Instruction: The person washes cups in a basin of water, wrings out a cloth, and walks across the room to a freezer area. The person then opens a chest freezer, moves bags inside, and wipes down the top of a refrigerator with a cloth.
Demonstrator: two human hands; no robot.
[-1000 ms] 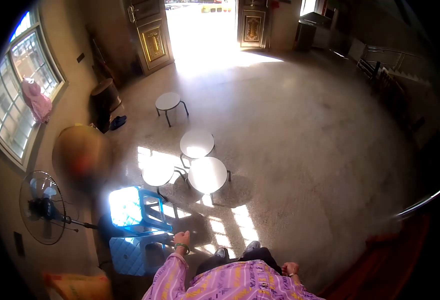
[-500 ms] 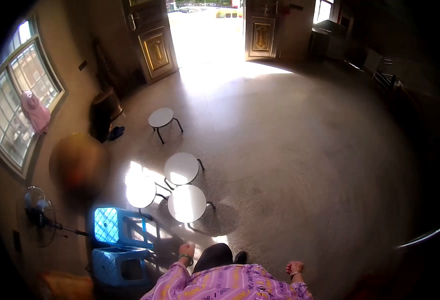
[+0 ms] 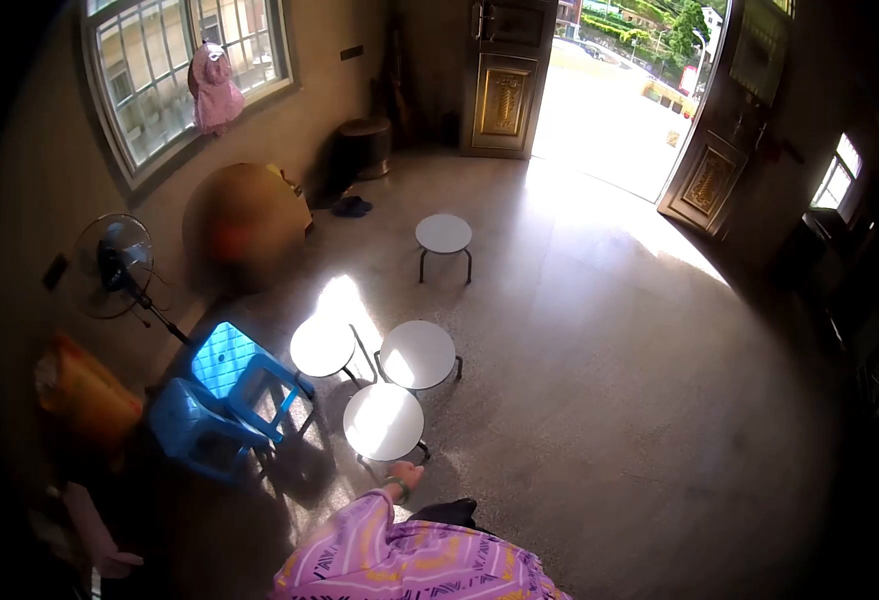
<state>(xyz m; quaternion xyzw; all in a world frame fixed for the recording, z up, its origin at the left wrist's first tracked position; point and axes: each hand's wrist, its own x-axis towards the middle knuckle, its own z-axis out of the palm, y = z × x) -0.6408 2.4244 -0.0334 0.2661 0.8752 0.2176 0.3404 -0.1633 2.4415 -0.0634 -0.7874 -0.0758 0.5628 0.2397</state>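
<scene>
My left hand (image 3: 407, 474), with a green bracelet at the wrist, is by the front edge of the nearest round white stool (image 3: 384, 422). Its fingers are curled and no object shows in them; whether it touches the stool I cannot tell. Close behind that stool stand a second white stool (image 3: 418, 355) and, to the left, a third white stool (image 3: 322, 347), lit by sun. My right hand is out of view. The patterned purple sleeve and top (image 3: 410, 560) fill the bottom, with a dark shoe or trouser leg (image 3: 448, 513) beyond.
Two blue plastic stools, one upright (image 3: 228, 358) and one tilted (image 3: 195, 425), are at left near a standing fan (image 3: 115, 265). Another white stool (image 3: 444, 234) stands farther off. A large round brown object (image 3: 245, 225) leans by the wall. An open doorway (image 3: 610, 120) is behind.
The view has turned left, so the stools and doorway sit farther right. My left hand has come closer to the nearest white stool. My right hand has left the view.
</scene>
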